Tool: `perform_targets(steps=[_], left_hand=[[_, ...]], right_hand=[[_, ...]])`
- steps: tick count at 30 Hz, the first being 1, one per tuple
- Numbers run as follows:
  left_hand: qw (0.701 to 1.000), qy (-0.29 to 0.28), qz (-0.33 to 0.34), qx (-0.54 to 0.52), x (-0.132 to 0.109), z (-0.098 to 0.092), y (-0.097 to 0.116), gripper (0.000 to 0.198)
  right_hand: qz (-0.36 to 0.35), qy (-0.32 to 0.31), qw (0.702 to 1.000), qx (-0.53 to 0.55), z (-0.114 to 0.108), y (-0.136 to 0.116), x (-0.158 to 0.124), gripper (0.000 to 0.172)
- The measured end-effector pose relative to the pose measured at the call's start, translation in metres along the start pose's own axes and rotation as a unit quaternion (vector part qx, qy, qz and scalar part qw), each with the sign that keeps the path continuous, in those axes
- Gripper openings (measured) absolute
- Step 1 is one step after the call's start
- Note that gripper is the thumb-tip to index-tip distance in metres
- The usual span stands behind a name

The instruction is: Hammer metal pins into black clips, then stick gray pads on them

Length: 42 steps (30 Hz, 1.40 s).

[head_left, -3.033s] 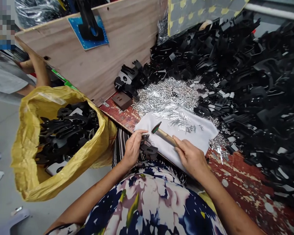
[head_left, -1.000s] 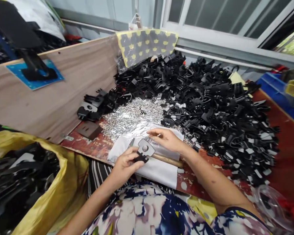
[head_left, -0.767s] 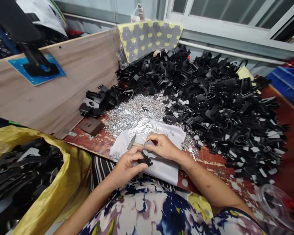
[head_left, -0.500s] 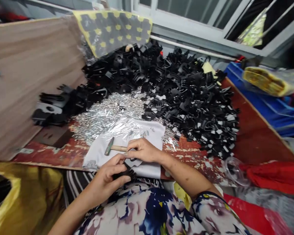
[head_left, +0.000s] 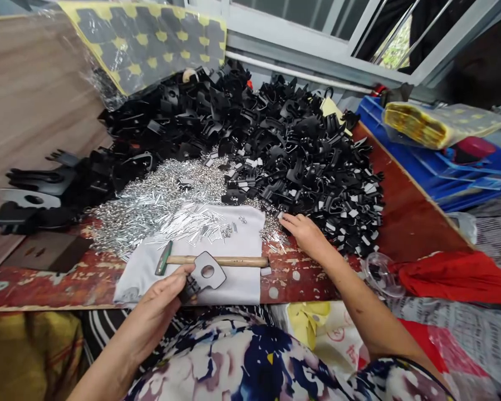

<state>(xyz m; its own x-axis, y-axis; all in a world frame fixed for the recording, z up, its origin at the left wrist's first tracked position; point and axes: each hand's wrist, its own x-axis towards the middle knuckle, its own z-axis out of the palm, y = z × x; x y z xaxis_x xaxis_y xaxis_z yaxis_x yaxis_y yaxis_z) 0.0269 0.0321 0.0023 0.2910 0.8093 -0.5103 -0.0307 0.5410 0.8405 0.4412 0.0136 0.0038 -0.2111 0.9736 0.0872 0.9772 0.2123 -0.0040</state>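
Observation:
My left hand (head_left: 162, 292) grips a black plastic buckle piece (head_left: 209, 271) with a flat grey face and a round hole, held above the cloth's front part. Behind that piece, a hammer (head_left: 217, 260) with a green head and wooden handle lies across a pale grey cloth (head_left: 242, 289). My right hand (head_left: 307, 236) reaches to the near edge of a heap of black plastic pieces (head_left: 300, 150). Its fingertips close on a small light-grey-tipped piece (head_left: 280, 215). Loose metal pins (head_left: 196, 223) lie on the cloth, joining a larger silvery pile (head_left: 150, 195) behind.
A brown block (head_left: 45, 252) and larger black buckle parts (head_left: 33, 195) sit at left by a wooden board (head_left: 29, 94). A blue tray (head_left: 426, 161) holds a yellow-edged packet (head_left: 438, 125) at right. A clear plastic cup (head_left: 382, 275) and red cloth (head_left: 446, 277) lie near the table's right front.
My right hand has left the buckle piece and moved right to the black heap. My left hand now holds the piece alone, its holed grey face showing. The view has shifted right.

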Motion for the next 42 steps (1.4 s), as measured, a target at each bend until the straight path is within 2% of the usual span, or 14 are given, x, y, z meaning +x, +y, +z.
perform_targets(steps=[5,7,11,15,20,24,28,30,32,34,36,37,39,42], left_hand=[[0.997,0.062,-0.029,-0.026,-0.005,0.009,0.012,0.062],[0.997,0.064,-0.029,-0.025,-0.008,0.008,0.016,0.056],[0.999,0.039,-0.034,-0.010,-0.012,0.002,0.019,0.048],[0.998,0.044,-0.049,-0.016,-0.014,-0.002,0.013,0.048],[0.995,0.068,-0.064,-0.043,-0.014,-0.002,0.008,0.054],[0.995,0.051,-0.078,-0.046,-0.015,0.004,0.016,0.054],[0.995,0.045,-0.079,-0.037,-0.014,0.013,0.025,0.053],[0.996,0.037,-0.075,-0.036,-0.012,0.018,0.025,0.052],[0.996,0.027,-0.075,-0.037,-0.011,0.021,0.024,0.050],[0.996,0.029,-0.077,-0.035,-0.012,0.023,0.022,0.049],[0.995,0.042,-0.081,-0.033,-0.013,0.023,0.022,0.050],[0.995,0.052,-0.083,-0.035,-0.014,0.021,0.022,0.051],[0.993,0.064,-0.087,-0.048,-0.015,0.017,0.022,0.054],[0.991,0.068,-0.082,-0.078,-0.012,0.013,0.022,0.059]], right_hand=[[0.010,-0.010,1.000,-0.013,0.009,0.010,-0.008,0.022],[0.015,-0.001,1.000,0.000,0.011,0.012,-0.009,0.022],[0.028,0.001,0.997,0.065,0.015,0.013,-0.012,0.037],[0.064,-0.028,0.989,0.129,0.016,0.009,-0.018,0.023],[0.106,0.044,0.974,0.197,0.018,-0.003,-0.030,0.009],[0.180,0.099,0.930,0.305,0.022,-0.012,-0.039,0.013],[0.239,0.156,0.896,0.340,0.019,-0.028,-0.032,0.009],[0.223,0.171,0.899,0.336,0.014,-0.044,-0.016,0.006],[0.162,0.178,0.915,0.324,0.008,-0.063,0.003,0.011],[0.085,0.179,0.930,0.310,0.002,-0.078,0.020,0.034],[0.064,0.187,0.934,0.299,-0.003,-0.080,0.023,0.050],[0.088,0.190,0.934,0.289,-0.005,-0.077,0.019,0.046],[0.190,0.176,0.937,0.236,-0.008,-0.063,-0.002,0.026],[0.324,0.061,0.938,0.107,-0.007,-0.045,-0.044,0.030]])
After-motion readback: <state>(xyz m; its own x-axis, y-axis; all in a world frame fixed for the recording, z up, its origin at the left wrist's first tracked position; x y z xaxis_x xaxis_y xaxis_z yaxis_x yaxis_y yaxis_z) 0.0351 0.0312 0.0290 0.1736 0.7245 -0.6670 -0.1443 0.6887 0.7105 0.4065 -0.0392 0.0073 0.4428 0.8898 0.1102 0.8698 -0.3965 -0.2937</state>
